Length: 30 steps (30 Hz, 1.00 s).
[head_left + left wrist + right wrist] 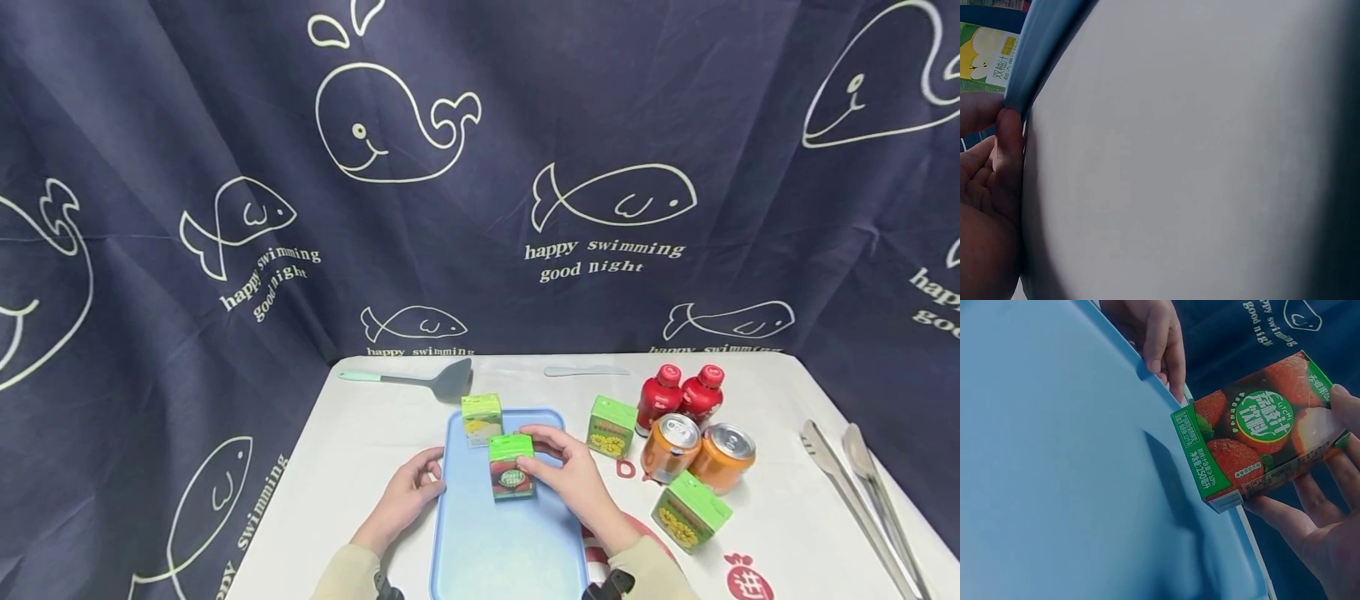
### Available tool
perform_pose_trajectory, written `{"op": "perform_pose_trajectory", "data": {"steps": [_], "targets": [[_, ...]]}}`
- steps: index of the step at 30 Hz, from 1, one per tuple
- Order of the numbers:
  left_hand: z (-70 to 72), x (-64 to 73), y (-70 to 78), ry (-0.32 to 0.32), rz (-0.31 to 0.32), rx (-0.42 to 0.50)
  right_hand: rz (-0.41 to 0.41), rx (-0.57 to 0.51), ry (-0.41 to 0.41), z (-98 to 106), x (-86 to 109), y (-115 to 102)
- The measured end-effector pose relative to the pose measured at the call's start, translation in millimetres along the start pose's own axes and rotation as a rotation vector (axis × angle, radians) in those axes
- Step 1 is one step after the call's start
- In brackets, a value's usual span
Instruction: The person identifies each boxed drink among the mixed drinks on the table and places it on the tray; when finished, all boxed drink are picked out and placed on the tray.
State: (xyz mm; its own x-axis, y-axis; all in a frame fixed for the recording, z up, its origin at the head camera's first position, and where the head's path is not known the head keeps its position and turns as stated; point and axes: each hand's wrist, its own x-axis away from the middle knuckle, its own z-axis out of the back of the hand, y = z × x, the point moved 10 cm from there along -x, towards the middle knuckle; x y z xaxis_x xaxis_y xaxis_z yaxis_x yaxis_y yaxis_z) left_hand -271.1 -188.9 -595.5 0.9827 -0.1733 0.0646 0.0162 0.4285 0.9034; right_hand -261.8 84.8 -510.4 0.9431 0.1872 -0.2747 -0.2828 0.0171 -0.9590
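My right hand [564, 468] holds a litchi juice box [512, 473] with a green top and red fruit pictures. In the right wrist view the juice box [1260, 431] is tilted above the light blue tray [1054, 456], and a shadow falls on the tray beneath it. At the tray's left rim [442, 508], my left hand [408, 493] pinches the edge between thumb and finger, as the left wrist view shows. A yellow-green juice box [482, 419] stands upright at the far left corner of the tray [510, 550].
Right of the tray stand two green juice boxes [611, 427], two orange cans [672, 447] and two red bottles [660, 398]. Metal tongs [862, 508] lie at the far right. A spatula [442, 382] and a pale knife [587, 371] lie along the back.
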Motion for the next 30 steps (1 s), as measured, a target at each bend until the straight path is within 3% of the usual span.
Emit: {"op": "perform_pose_trajectory", "data": {"steps": [11, 18, 30], "targets": [[0.0, 0.1, -3.1, 0.008, 0.015, 0.044, -0.043, -0.01, -0.017, -15.8, 0.4, 9.0], [-0.3, 1.7, -0.2, 0.017, 0.029, 0.017, -0.101, -0.029, -0.015, -23.7, 2.0, 13.6], [-0.5, 1.1, 1.2, 0.002, 0.013, 0.009, -0.122, -0.024, -0.015, -33.6, 1.7, 19.9]]}}
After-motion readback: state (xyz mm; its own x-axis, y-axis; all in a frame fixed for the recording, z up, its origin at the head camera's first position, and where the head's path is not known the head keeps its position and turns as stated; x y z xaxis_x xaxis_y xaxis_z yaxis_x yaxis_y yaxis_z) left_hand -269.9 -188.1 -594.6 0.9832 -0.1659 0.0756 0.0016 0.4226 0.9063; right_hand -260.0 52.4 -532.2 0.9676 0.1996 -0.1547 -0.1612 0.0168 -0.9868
